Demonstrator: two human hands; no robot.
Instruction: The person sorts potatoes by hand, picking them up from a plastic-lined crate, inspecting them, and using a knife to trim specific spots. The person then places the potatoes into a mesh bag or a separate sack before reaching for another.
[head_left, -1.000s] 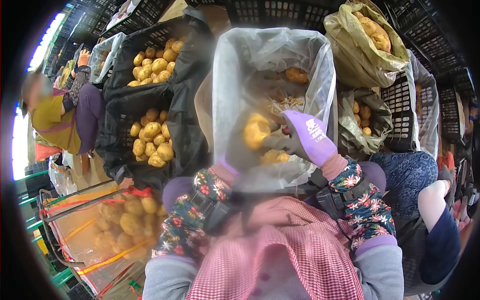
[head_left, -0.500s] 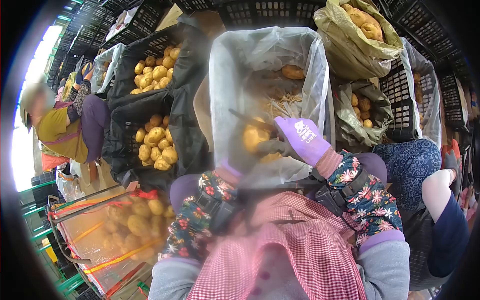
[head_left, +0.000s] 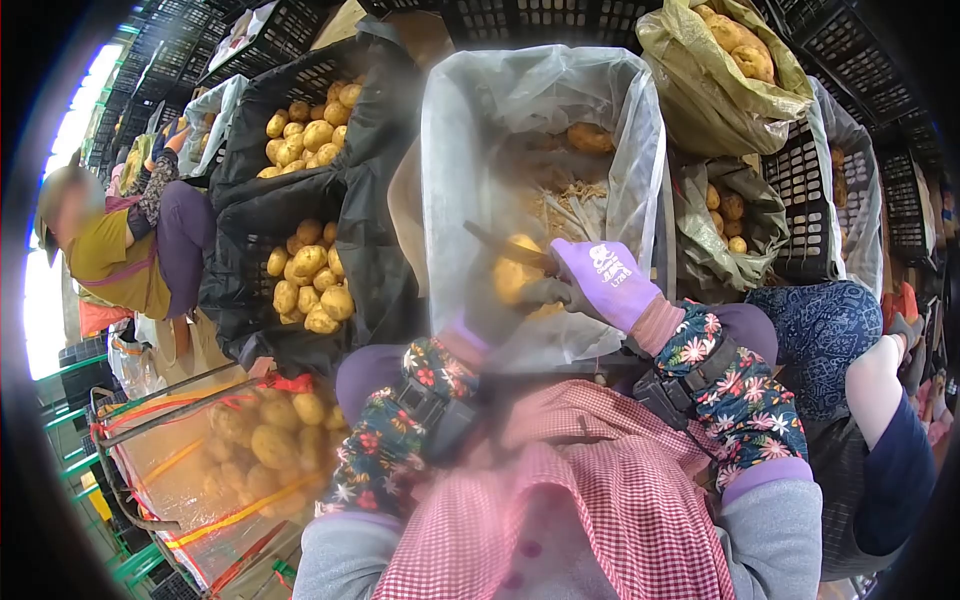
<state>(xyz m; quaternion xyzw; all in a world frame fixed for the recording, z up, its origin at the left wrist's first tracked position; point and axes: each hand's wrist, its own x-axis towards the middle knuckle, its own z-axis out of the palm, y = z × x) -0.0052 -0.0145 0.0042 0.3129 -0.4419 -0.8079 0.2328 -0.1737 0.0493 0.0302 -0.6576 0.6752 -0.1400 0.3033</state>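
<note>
Over a crate lined with clear plastic (head_left: 445, 200), my right hand (head_left: 600, 285), in a purple glove with dark fingertips, grips a knife. The knife's dark blade (head_left: 495, 245) lies across the upper side of a yellow potato (head_left: 512, 280). My left hand (head_left: 480, 325), also gloved, is closed around the potato's lower left side; its fingers are largely blurred by a smudge on the view. Below them in the crate are pale, straw-like scraps (head_left: 575, 208) and another potato (head_left: 590, 138) near the back.
Two black-lined crates (head_left: 225, 225) of potatoes stand to the left, with a clear sack of potatoes (head_left: 260, 440) nearer me. At right are an olive bag (head_left: 690, 95) and a smaller potato bag (head_left: 700, 235). One person (head_left: 130, 240) sits at left; another person's patterned knee (head_left: 815, 340) is close at right.
The view has shifted slightly. Both hands keep almost the same place, with the knife still against the potato.
</note>
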